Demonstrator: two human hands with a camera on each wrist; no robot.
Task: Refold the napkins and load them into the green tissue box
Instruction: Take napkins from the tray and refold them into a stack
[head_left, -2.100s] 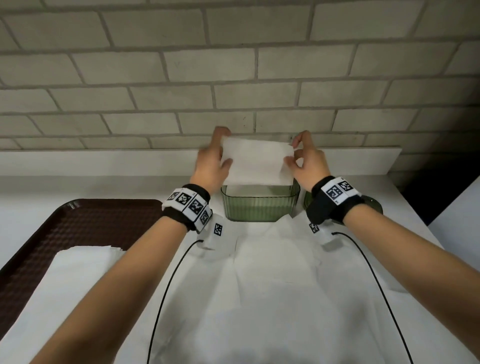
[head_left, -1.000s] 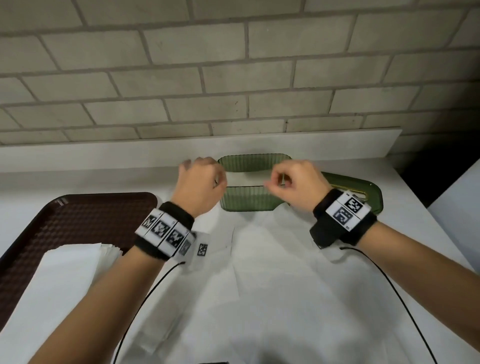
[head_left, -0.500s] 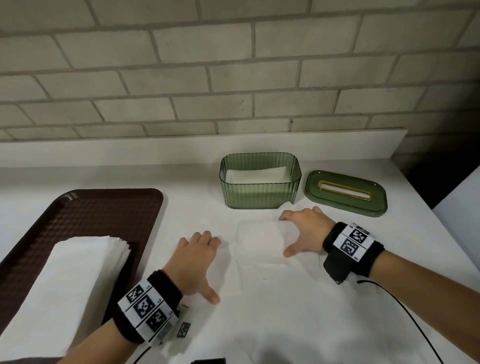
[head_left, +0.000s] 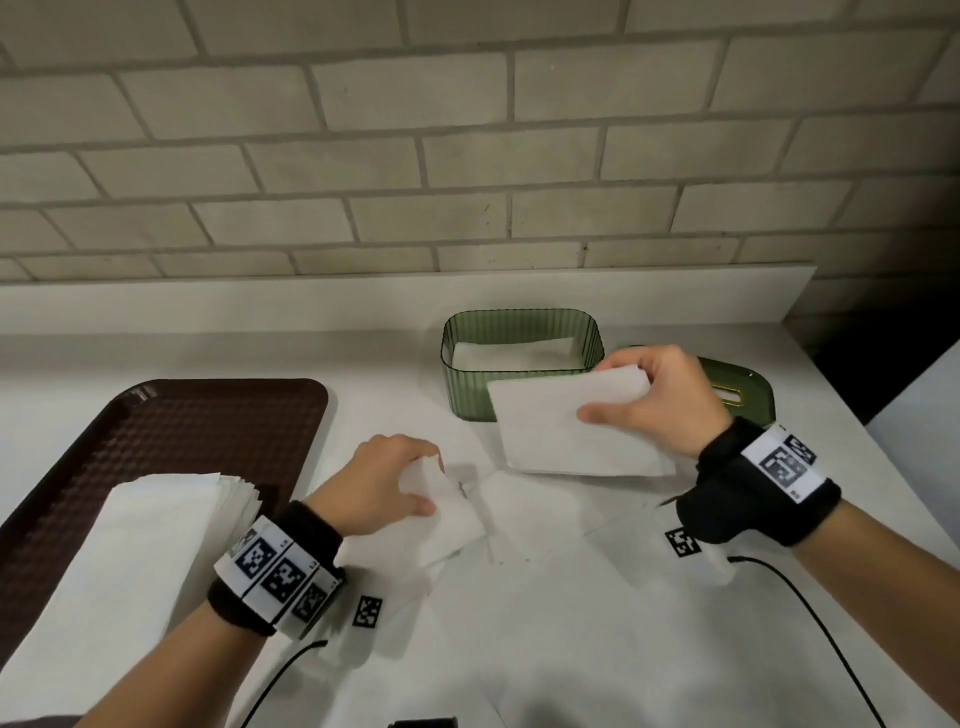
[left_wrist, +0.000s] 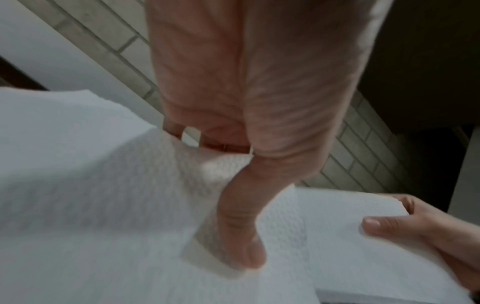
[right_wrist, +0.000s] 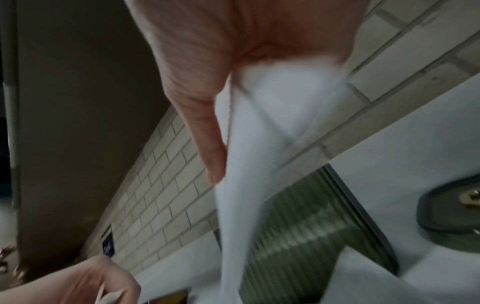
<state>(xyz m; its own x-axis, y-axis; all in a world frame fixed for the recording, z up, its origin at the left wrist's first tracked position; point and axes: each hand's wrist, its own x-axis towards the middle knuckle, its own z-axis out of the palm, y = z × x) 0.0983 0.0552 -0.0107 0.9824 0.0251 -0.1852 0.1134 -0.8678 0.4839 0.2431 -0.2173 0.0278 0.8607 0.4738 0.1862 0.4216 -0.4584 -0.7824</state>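
The green tissue box (head_left: 519, 387) stands open at the back of the white counter, with white napkins lying inside. My right hand (head_left: 660, 397) grips one end of a white napkin (head_left: 561, 431) lifted just in front of the box; thumb on top, fingers behind. The same napkin (right_wrist: 249, 156) hangs blurred from that hand in the right wrist view. My left hand (head_left: 382, 488) pinches the corner of another napkin (head_left: 441, 512) low over the spread napkins, thumb pressing on the napkin (left_wrist: 145, 195) in the left wrist view.
The box's green lid (head_left: 737, 392) with a gold slot lies right of the box, partly behind my right hand. A brown tray (head_left: 171, 431) at the left holds a stack of white napkins (head_left: 135, 551). Loose unfolded napkins (head_left: 545, 613) cover the near counter. A brick wall stands behind.
Both hands left the box and came down to the loose napkins. Since then the right hand has lifted one napkin toward the box, and the left has pinched up a corner of another.
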